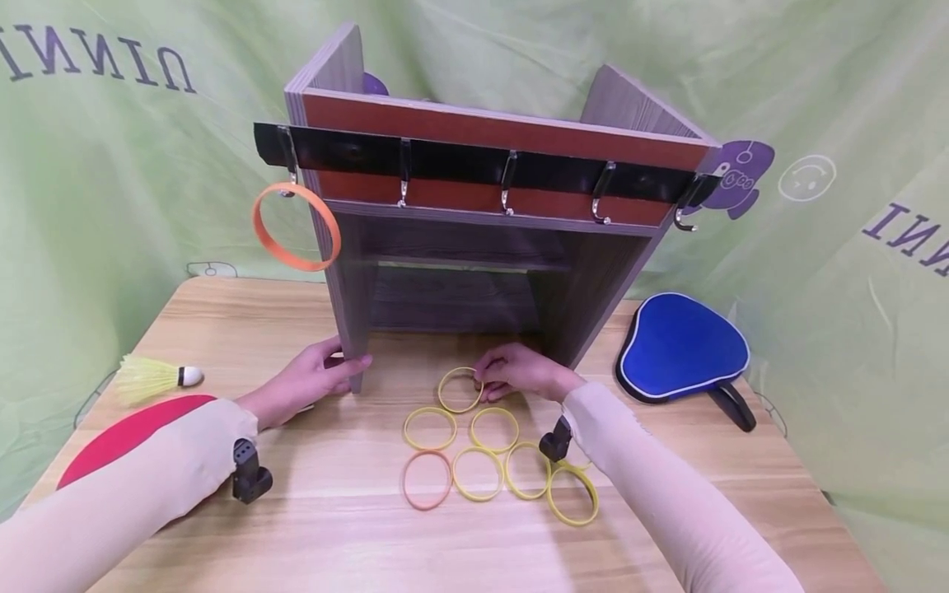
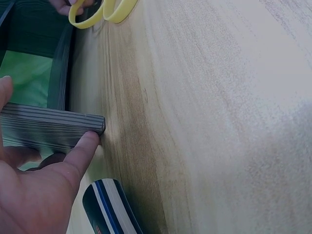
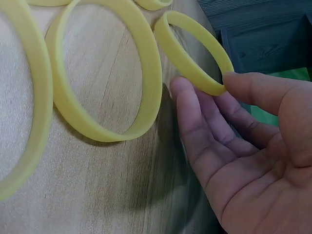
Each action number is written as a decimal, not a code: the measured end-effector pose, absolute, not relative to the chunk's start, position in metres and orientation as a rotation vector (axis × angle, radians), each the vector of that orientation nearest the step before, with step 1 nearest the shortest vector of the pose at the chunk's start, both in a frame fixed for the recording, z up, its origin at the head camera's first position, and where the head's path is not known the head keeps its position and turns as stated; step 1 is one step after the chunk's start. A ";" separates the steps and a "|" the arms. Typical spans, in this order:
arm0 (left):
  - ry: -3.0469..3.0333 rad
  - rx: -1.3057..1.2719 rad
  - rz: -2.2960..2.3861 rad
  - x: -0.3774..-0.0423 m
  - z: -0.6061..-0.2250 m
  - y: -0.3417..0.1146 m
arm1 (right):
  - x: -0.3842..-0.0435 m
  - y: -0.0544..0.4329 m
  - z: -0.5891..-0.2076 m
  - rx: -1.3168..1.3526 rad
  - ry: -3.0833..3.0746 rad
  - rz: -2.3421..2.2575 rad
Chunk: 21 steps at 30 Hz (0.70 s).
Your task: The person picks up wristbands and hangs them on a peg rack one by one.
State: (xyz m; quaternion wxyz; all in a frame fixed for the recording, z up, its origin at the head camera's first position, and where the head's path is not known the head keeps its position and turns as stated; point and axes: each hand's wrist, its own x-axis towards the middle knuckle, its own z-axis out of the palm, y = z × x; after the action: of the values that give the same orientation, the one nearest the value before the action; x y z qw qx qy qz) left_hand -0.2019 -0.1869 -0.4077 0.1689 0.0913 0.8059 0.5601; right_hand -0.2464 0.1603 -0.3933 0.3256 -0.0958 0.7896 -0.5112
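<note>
Left edge of the worktop (image 1: pixel 356 535): shuttlecock (image 1: pixel 151 379) at about 9 o'clock, red paddle (image 1: pixel 126 432) just below it, partly under the left sleeve. Left hand (image 1: pixel 307 383) grips the front-left upright of the wooden rack (image 1: pixel 348 272) near its foot, thumb on one face, fingers on the other; the wrist view shows the index fingertip at the panel's bottom corner. Orange ring (image 1: pixel 296 226) hangs from the leftmost hook at 10 o'clock; the other four hooks on the black hook rail (image 1: pixel 474 165) are bare. Centre: a cluster of rings flat on the worktop, six yellow plus one orange ring on the worktop (image 1: pixel 427 480) at its 7 o'clock corner. Right hand (image 1: pixel 519 372) pinches the yellow ring (image 3: pixel 195 53) at the top of the cluster, right by the rack's foot; thumb on the outer band, fingertips on the inner side, far edge tipped up off the wood, near edge looks lifted too but can't confirm. Ring judged light, thin, likely flexible silicone or rubber: slightly grippy, not fragile, will deform if squeezed hard. A rim pinch across the band, as here, looks like the best hold; leaves the opening free. Neighbouring yellow ring (image 3: pixel 105 73) lies just beside it, not clearly touching. Far right at 3 o'clock: blue paddle case (image 1: pixel 682 346) with a black handle sticking out.
</note>
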 end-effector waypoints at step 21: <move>2.278 0.253 1.608 -0.203 -0.408 -0.187 | -0.245 0.148 -0.384 -0.383 1.833 -1.597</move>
State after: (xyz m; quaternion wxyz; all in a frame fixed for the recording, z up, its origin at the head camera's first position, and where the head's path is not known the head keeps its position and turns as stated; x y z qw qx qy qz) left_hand -0.2026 -0.1871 -0.4076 0.1699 0.0891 0.8018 0.5659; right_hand -0.2453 0.1475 -0.3842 0.3337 -0.1467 0.7021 -0.6117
